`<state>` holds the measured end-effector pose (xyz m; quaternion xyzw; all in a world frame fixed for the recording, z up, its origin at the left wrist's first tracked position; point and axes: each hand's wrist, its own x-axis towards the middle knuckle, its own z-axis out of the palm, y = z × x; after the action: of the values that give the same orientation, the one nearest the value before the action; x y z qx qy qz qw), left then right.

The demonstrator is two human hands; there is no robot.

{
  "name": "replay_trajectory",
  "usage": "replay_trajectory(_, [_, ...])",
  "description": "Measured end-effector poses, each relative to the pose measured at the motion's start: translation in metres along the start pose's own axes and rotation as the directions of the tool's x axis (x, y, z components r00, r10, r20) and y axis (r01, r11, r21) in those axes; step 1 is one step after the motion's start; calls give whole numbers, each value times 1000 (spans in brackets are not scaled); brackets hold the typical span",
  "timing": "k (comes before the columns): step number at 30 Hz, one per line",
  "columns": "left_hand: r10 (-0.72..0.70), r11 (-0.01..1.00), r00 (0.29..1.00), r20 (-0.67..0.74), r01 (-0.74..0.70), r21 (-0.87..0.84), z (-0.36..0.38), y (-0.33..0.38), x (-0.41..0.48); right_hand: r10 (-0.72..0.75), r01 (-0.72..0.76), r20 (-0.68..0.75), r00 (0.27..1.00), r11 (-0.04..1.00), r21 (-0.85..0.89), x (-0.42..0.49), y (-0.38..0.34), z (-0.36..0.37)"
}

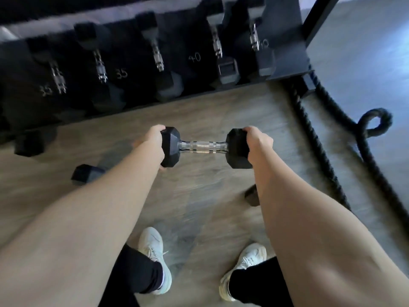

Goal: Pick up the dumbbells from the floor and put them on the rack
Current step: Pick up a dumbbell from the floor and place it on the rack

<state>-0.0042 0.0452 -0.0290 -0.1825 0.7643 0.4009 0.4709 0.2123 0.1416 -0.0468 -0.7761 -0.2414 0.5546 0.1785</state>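
Note:
A black hex dumbbell [202, 147] with a chrome handle hangs level above the wooden floor, held by its two heads. My left hand [152, 140] grips the left head and my right hand [256, 140] grips the right head. Ahead stands the black dumbbell rack [285, 69], which holds several dumbbells marked 35 and 40. A second dumbbell [87, 173] lies on the floor at the left, partly hidden by my left forearm. Another black head [28, 145] lies further left by the rack's foot. A dark piece [251, 196] shows beside my right forearm.
A thick black battle rope [327, 151] runs down the floor at the right and loops near the rack's right end. A black upright post [321, 16] rises at the top right. My two white shoes [155, 251] stand on the floor below the dumbbell.

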Motion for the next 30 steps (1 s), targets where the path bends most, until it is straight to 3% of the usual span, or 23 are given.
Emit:
replay_trajectory(7, [208, 970, 977, -52, -213, -117, -77, 184, -248, -96, 96, -8, 995, 980, 173, -228, -176, -44])
replay_trajectory(14, [320, 943, 947, -7, -319, -93, -147, 331, -396, -215, 206, -11, 977, 917, 342, -401, -304, -55])
replay_trajectory(19, [464, 883, 883, 71, -455, -119, -166, 401, -423, -250, 244, -41, 967, 877, 415, -459, -351, -40])
replay_trajectory(22, [463, 886, 880, 109, -458, -70, -161, 438, -397, -234, 227, -38, 972, 876, 424, -467, -367, -23])
replay_trajectory(30, [460, 873, 870, 178, -480, 92, -98, 512, -343, -143, 144, -33, 989, 903, 406, -386, -421, 42])
